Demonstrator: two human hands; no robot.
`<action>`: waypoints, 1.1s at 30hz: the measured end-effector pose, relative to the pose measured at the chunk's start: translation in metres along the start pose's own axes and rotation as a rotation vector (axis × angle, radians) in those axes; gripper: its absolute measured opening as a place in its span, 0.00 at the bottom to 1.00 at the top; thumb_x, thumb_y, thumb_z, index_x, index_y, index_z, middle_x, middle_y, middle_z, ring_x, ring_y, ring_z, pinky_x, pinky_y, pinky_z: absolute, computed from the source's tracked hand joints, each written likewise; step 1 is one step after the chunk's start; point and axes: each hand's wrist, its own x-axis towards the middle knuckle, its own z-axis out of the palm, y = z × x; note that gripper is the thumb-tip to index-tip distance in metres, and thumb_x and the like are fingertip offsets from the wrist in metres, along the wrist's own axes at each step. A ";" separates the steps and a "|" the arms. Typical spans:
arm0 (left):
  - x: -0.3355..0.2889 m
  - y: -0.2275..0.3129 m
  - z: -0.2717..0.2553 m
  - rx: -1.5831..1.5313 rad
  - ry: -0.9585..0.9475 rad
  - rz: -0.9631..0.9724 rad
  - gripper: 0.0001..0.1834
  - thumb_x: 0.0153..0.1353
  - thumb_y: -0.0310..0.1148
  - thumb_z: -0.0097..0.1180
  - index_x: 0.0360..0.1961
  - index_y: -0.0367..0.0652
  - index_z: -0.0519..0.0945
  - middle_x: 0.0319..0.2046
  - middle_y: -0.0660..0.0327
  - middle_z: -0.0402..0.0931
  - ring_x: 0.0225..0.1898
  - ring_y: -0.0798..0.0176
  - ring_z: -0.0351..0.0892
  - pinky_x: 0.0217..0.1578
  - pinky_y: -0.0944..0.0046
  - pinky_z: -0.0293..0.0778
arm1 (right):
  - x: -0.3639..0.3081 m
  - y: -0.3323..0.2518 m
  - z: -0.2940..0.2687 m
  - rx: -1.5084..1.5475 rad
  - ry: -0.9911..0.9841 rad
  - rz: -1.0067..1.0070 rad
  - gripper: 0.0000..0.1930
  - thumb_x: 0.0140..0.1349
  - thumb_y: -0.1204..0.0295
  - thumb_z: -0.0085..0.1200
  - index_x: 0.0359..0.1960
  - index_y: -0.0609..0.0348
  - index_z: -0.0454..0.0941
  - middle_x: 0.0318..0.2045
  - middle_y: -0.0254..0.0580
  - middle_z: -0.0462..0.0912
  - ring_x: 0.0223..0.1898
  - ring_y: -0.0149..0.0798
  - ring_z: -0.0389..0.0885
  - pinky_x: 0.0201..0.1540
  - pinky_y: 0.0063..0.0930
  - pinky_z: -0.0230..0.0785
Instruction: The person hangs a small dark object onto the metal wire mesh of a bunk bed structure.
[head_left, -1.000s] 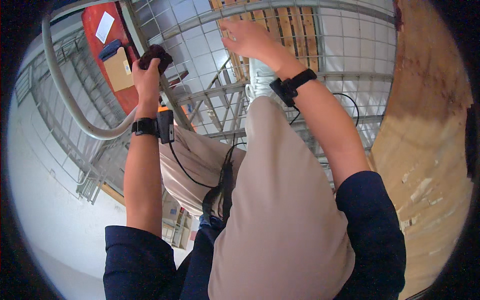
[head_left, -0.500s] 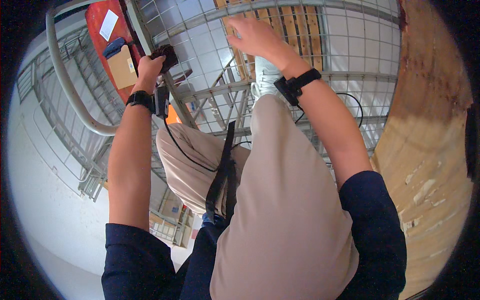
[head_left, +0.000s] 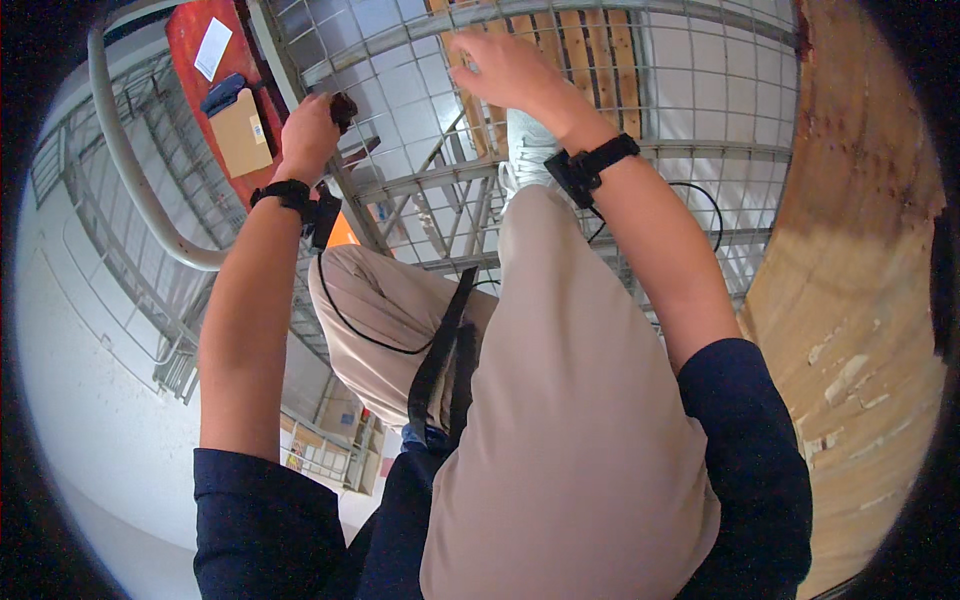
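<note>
At the upper left, my left hand (head_left: 310,132) is closed around a dark brown, rough-textured pad (head_left: 343,112). Most of the pad is hidden by the fingers. This hand is beside the grey metal post (head_left: 283,62) of a wire mesh frame. My right hand (head_left: 505,72) is over the wire mesh (head_left: 400,108) near the top middle, fingers bent with a gap between thumb and fingers. Nothing shows in it; whether it touches the wires I cannot tell. My white shoe (head_left: 530,145) is just below it. Both wrists wear black straps with small devices.
A red board (head_left: 195,50) at the upper left bears a cardboard piece (head_left: 240,140), a dark blue item (head_left: 224,93) and white paper (head_left: 213,48). A curved pale tube (head_left: 125,160) stands left. Behind the mesh is a wooden pallet (head_left: 605,70). A worn wooden panel (head_left: 850,300) rises right.
My left hand has turned at the wrist and shifted slightly, covering more of the dark brown pad. My right hand stays nearly in place.
</note>
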 end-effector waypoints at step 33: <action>0.005 -0.020 0.033 -0.346 0.074 -0.349 0.26 0.51 0.40 0.64 0.49 0.36 0.77 0.40 0.45 0.82 0.44 0.40 0.82 0.47 0.49 0.77 | 0.003 0.009 0.005 0.006 0.030 0.000 0.17 0.59 0.58 0.59 0.45 0.54 0.79 0.34 0.47 0.85 0.37 0.55 0.84 0.39 0.46 0.76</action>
